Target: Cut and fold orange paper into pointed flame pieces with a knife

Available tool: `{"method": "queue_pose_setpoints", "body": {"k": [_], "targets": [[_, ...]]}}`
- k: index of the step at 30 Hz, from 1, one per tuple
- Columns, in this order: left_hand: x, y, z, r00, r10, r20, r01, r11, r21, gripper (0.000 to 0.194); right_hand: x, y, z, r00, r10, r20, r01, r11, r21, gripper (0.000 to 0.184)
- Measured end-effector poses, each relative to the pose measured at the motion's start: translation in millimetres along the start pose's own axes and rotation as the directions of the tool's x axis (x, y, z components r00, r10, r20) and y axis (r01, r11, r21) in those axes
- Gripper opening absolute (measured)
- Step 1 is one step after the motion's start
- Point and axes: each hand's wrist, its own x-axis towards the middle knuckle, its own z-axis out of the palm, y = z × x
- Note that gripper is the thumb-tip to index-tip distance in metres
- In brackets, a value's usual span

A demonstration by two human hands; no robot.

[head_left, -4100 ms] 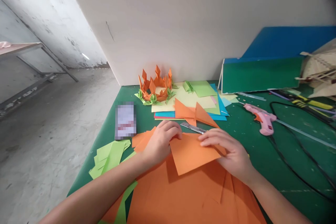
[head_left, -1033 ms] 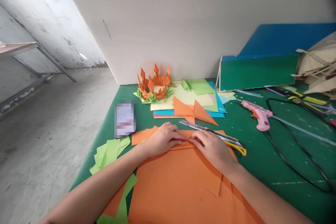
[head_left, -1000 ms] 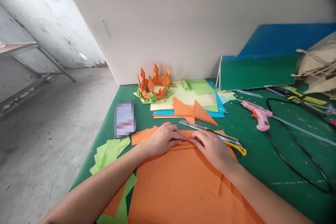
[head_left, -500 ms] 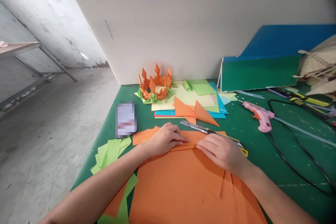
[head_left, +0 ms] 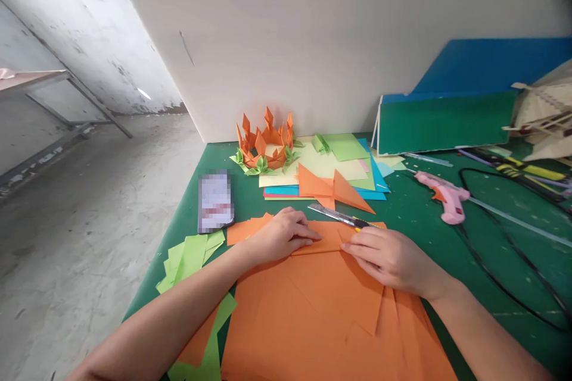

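A folded orange paper sheet lies on a pile of orange sheets on the green table. My left hand rests palm down on the fold's left end, fingers lying flat on the paper. My right hand presses flat fingertips on the fold's right part. Just beyond my right hand lies a utility knife; its blade end shows and its handle is hidden behind the hand.
Lime paper strips and a phone lie at the left. At the back stand an orange paper crown, coloured sheets and a green-blue box. A pink glue gun and black cable lie right.
My right hand has slid to the right along the fold and now covers the knife's yellow handle. My left hand has stayed pressed on the fold's left end.
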Motion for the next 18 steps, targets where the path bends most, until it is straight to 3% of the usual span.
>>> {"method": "queue_pose_setpoints", "body": {"k": [8,18], "targets": [[-0.4,-0.5,1.6,1.0,-0.008,-0.018,0.007,1.0,-0.009,0.023,-3.2,3.7,1.3,0.999,0.011,0.051,-0.01,1.0,-0.004,0.029],[-0.1,1.6,-0.6,0.999,0.006,-0.033,-0.007,1.0,-0.013,0.024,-0.7,-1.4,-1.1,1.0,0.022,0.017,-0.022,0.999,0.028,0.027]]}}
